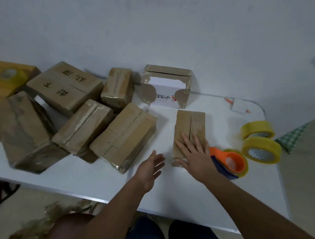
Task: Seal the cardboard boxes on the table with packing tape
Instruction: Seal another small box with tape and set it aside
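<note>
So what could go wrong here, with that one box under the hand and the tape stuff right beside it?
The box under the right hand still shows an open seam, so the flaps may spring up if the hand lifts before taping. The tape dispenser sits right by that wrist; a sweep could knock it toward the table edge. The left hand hovers free, so the box could slide when tape is pulled.

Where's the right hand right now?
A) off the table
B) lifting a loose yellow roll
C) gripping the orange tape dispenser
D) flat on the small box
D: the right hand lies with straight fingers on the small box; the tape dispenser sits untouched beside it.
</note>
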